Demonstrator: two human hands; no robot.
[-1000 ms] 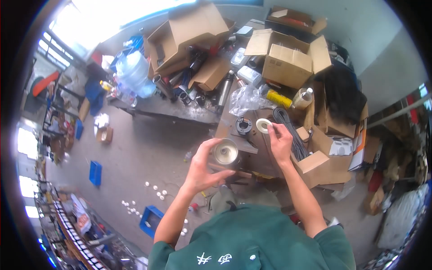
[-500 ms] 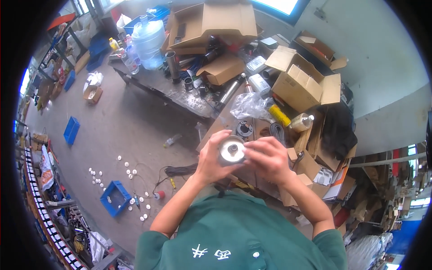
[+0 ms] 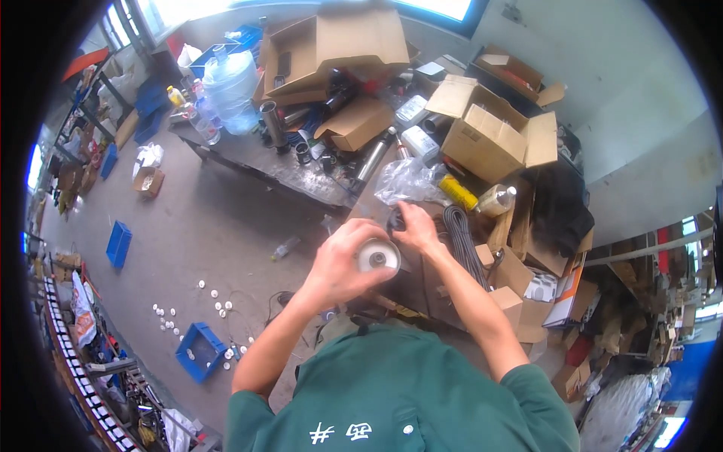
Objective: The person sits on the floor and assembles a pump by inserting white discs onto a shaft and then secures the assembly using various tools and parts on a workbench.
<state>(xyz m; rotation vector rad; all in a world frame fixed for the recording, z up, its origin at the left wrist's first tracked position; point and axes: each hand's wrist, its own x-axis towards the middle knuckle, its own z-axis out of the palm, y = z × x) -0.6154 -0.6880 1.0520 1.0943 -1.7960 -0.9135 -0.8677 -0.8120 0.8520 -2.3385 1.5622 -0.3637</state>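
My left hand point(image 3: 343, 260) is closed around a round metal part point(image 3: 379, 258), whose pale open end shows a small dark shaft stub in the middle. Farther off and slightly right, my right hand point(image 3: 413, 226) has its fingers closed on a dark round part point(image 3: 395, 220) at the workbench. Its fingers cover much of that part, so I cannot tell whether it is lifted. A crumpled clear plastic bag point(image 3: 410, 181) lies just beyond my right hand. Beside the right forearm runs a coil of dark grey cable point(image 3: 461, 233).
Cartons point(image 3: 482, 143), a yellow cylinder point(image 3: 457, 192) and a clear bottle point(image 3: 497, 200) crowd the bench at right. A large water jug point(image 3: 230, 90) stands at the back left. On the floor, white discs lie scattered around a blue bin point(image 3: 200, 352).
My right hand has left the metal part and reached forward to the dark round part on the bench, closing on it. My left hand still holds the metal part, slightly lower and left.
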